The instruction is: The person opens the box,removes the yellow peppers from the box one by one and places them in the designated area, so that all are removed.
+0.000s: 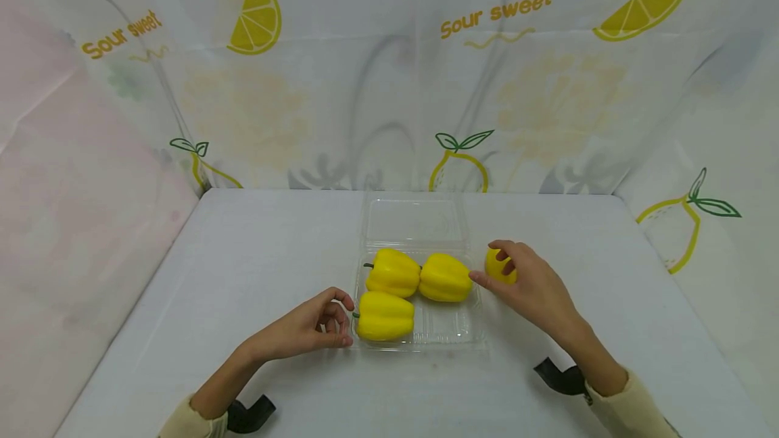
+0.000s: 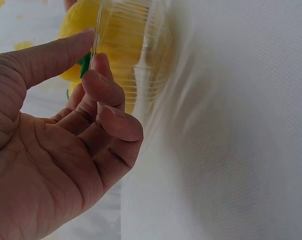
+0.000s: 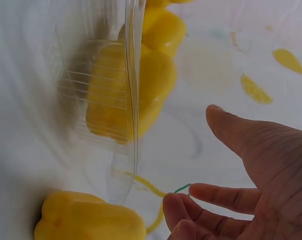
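Observation:
A clear plastic clamshell container [image 1: 447, 323] lies with its lid folded back, holding three yellow bell peppers: one at back left [image 1: 392, 272], one at back right [image 1: 446, 278], one at front left [image 1: 385, 316]. My left hand [image 1: 316, 326] is at its left edge, and in the left wrist view its thumb and curled fingers pinch the rim. A fourth yellow bell pepper [image 3: 91, 217] lies on the table just right of the container. My right hand [image 1: 531, 282] hovers over that pepper, fingers relaxed and spread from the thumb, holding nothing.
The transparent lid [image 1: 416, 220] lies flat behind the container. A white-covered table [image 1: 268, 249] carries everything. Behind it hangs a lemon-print cloth [image 1: 365, 86], with more cloth at both sides. Dark curved pieces [image 1: 560, 378] sit at both wrists.

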Demonstrator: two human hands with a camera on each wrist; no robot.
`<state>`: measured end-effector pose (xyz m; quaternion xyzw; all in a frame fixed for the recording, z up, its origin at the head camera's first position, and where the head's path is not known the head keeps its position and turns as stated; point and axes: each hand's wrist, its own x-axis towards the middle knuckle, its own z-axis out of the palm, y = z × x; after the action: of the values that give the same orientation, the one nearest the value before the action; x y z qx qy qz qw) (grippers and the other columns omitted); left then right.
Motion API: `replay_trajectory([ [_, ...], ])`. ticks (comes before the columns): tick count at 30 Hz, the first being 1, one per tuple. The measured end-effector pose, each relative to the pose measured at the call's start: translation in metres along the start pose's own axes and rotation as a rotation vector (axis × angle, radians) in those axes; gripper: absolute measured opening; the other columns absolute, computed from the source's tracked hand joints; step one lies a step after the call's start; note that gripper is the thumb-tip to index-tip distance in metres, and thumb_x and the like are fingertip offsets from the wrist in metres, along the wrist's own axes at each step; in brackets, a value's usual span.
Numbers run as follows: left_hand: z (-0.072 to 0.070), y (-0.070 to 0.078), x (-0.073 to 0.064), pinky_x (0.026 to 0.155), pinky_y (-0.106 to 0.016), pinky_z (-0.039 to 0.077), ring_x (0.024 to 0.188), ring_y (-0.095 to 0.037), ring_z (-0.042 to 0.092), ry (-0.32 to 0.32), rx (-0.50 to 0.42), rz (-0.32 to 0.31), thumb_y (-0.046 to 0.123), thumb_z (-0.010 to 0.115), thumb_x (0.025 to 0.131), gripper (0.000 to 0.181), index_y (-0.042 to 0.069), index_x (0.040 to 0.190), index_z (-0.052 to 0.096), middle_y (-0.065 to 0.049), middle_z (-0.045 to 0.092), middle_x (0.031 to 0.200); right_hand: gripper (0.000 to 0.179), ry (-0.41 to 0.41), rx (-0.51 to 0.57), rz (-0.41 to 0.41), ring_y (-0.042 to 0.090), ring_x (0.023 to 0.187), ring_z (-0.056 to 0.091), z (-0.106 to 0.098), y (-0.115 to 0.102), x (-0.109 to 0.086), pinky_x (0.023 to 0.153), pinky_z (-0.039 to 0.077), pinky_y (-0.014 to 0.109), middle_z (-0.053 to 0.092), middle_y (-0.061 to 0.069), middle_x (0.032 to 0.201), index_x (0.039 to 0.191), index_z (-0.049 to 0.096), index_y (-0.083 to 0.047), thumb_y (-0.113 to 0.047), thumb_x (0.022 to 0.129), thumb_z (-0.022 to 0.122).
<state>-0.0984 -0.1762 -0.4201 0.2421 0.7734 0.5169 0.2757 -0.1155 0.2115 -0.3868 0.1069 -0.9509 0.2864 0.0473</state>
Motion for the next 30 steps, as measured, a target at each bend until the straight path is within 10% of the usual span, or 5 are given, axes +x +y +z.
replay_trajectory([
  [30, -0.001, 0.000, 0.001, 0.063, -0.024, 0.048, 0.071, -0.017, 0.058, -0.011, 0.015, -0.001, 0.017, 0.072, 0.092, 0.043, 0.005, 0.123, 0.044, -0.006, 0.064, 0.089, 0.062, -0.077, -0.017, -0.210, 0.019, 0.086, 0.058, 0.017, -0.027, -0.003, 0.060, 0.046, 0.025, 0.061, -0.001, 0.110, 0.128, 0.059, -0.013, -0.046, 0.080, 0.081],
])
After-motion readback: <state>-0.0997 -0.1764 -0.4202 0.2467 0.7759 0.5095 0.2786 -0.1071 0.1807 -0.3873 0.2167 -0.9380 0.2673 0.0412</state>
